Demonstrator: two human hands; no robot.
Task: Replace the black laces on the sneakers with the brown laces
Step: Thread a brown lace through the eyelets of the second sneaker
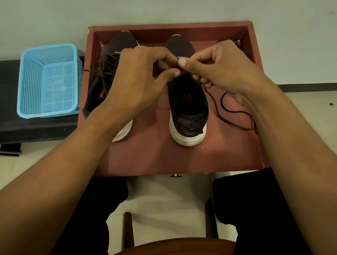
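Observation:
Two dark sneakers with white soles stand in a red tray (pixel 185 158). The left sneaker (pixel 110 58) carries a tied brown lace (pixel 103 72). Over the tongue of the right sneaker (pixel 188 110), my left hand (pixel 139 78) and my right hand (pixel 219 69) meet, each pinching a lace between thumb and fingers. A dark lace (pixel 231 111) trails from under my right hand in loops across the tray floor to the right of that shoe. The eyelets under my fingers are hidden.
A blue perforated plastic basket (pixel 48 81) sits on a black bench (pixel 4 109) left of the tray. More dark lace lies in the tray's far right corner (pixel 237 42). The wall stands behind the tray. My knees and a wooden stool edge (pixel 171 251) are below.

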